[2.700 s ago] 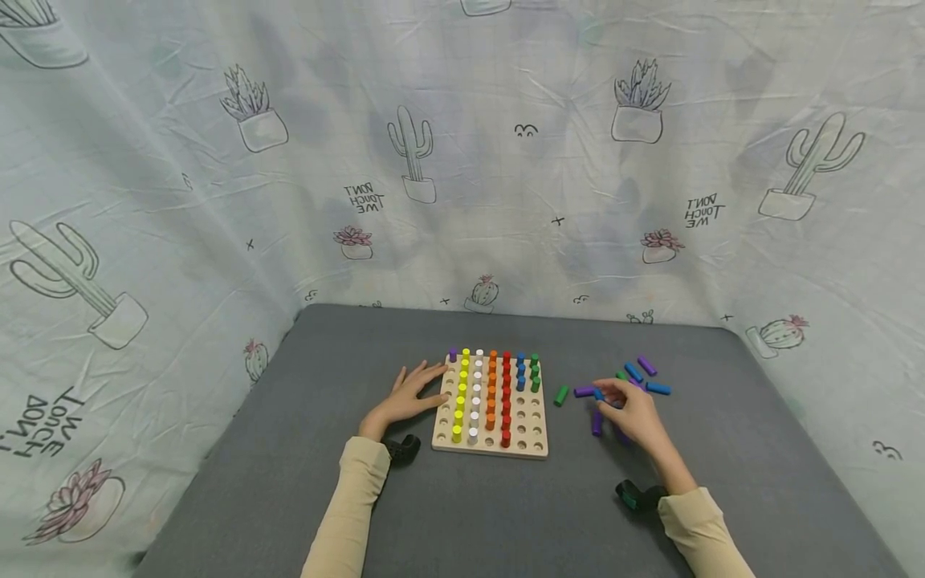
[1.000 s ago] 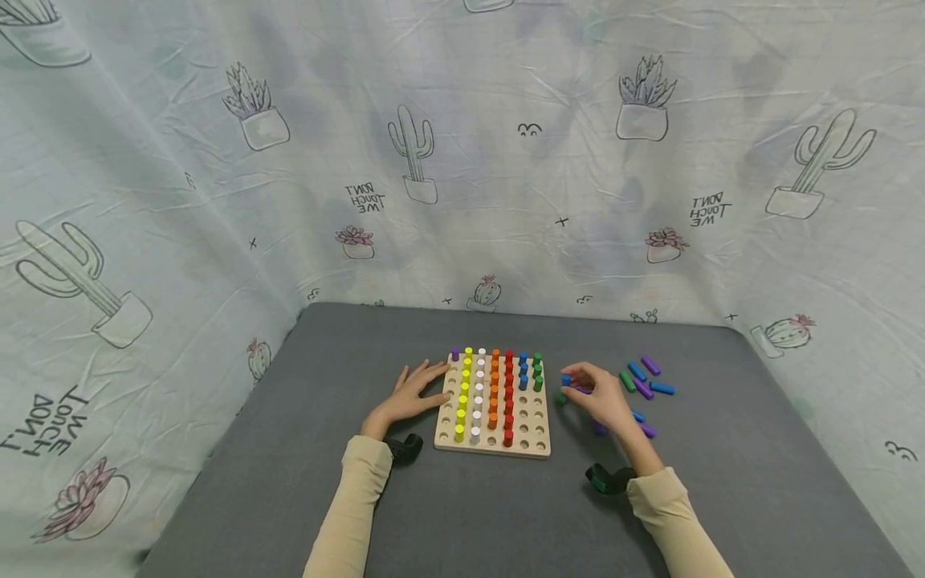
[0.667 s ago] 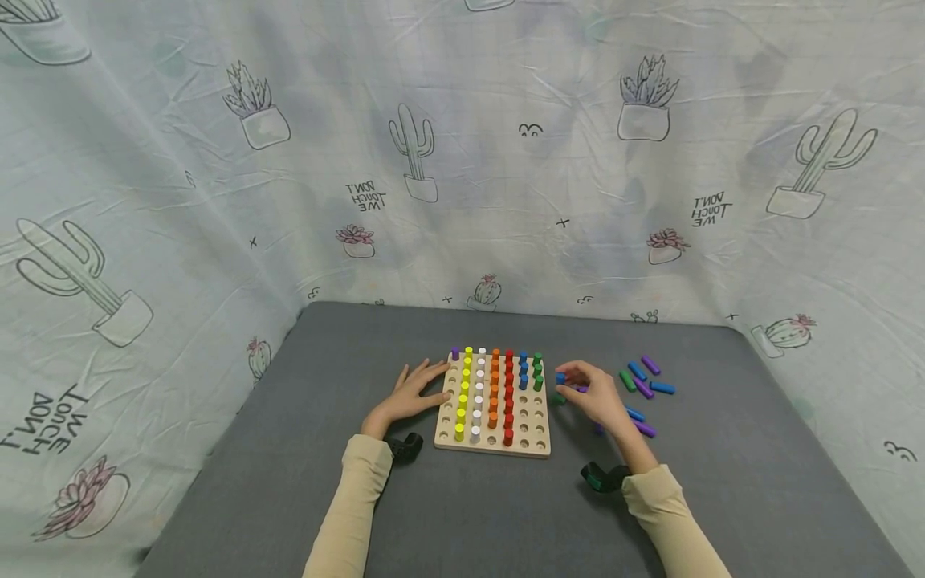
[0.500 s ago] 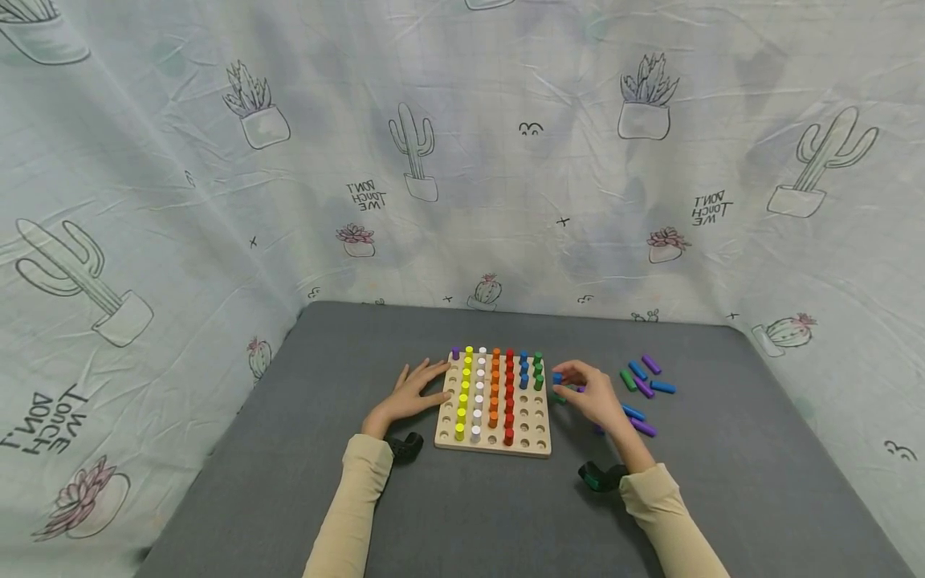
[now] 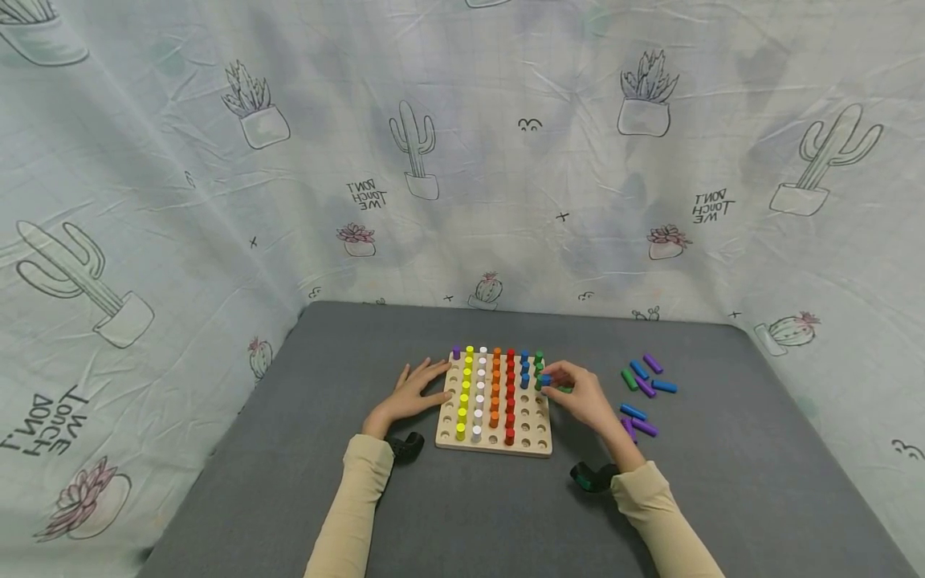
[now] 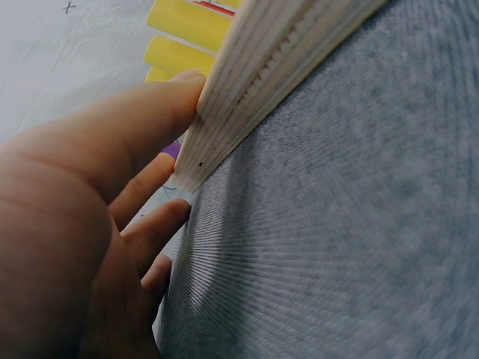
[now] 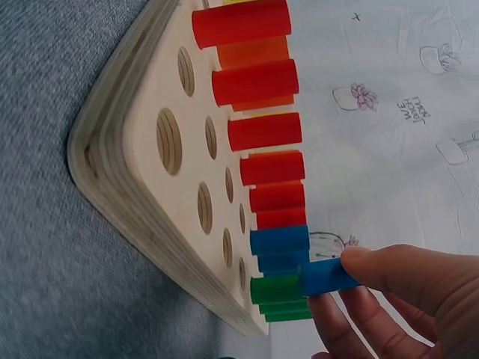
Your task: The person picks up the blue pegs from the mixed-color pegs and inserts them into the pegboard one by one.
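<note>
A wooden pegboard (image 5: pixel 499 450) lies on the grey table with rows of coloured pegs standing in its holes. My right hand (image 5: pixel 587 401) pinches a blue peg (image 7: pixel 325 277) between thumb and fingers. In the right wrist view that peg is over the row of green pegs (image 7: pixel 273 289), beside the standing blue pegs (image 7: pixel 278 241). Several holes in the blue and green rows are bare. My left hand (image 5: pixel 406 399) rests at the board's left edge with fingers spread; its thumb touches the board's side in the left wrist view.
Loose pegs lie right of the board, among them a purple one (image 5: pixel 653 364), a blue one (image 5: pixel 664 386) and a green one (image 5: pixel 629 380). Another green peg (image 5: pixel 566 390) is partly hidden by my right hand. A cactus-print cloth (image 5: pixel 462 160) hangs behind the table.
My right hand has moved left from the loose pegs, bringing the blue peg to the board's right edge. My left hand has stayed at the board's left edge.
</note>
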The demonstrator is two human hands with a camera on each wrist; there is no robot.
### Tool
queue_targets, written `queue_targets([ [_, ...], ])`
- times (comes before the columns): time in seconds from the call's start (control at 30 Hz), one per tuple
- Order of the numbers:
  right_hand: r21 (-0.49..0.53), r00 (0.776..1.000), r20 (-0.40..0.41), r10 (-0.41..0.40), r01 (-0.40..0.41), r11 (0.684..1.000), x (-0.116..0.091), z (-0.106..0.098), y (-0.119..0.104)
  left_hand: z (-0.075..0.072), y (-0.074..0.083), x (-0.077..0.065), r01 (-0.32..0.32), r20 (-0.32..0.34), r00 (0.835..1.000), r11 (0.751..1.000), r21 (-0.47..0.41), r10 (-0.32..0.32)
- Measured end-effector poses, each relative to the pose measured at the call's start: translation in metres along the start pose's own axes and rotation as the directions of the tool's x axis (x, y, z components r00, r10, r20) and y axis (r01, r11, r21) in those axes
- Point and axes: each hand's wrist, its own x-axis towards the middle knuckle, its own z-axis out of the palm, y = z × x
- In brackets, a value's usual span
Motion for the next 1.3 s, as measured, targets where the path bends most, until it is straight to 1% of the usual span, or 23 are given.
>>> queue_targets([
  [0.17, 0.001, 1.0, 0.022, 0.012, -0.012, 1.0, 0.001, 0.005, 0.0, 0.0, 0.001, 0.0, 0.003, 0.004, 1.0, 1.0, 0.01, -0.003],
  [0.57, 0.003, 0.999, 0.039, 0.002, -0.003, 1.0, 0.002, 0.015, -0.001, 0.0, 0.002, -0.001, -0.026, -0.011, 1.0, 1.0, -0.001, 0.026],
  [0.83, 0.045, 0.998, 0.057, -0.02, 0.018, 0.999, 0.003, 0.02, -0.002, 0.001, 0.001, 0.0, 0.006, -0.001, 1.0, 1.0, -0.002, -0.006],
  [1.03, 0.021, 0.997, 0.071, -0.02, 0.018, 1.0, 0.004, 0.024, -0.003, 0.001, -0.001, 0.0, 0.009, 0.0, 1.0, 1.0, -0.003, -0.009],
  [1.3, 0.028, 0.997, 0.07, -0.032, 0.031, 0.999, 0.004, 0.029, -0.006, 0.0, 0.001, -0.001, 0.002, 0.0, 1.0, 1.0, -0.007, -0.002],
])
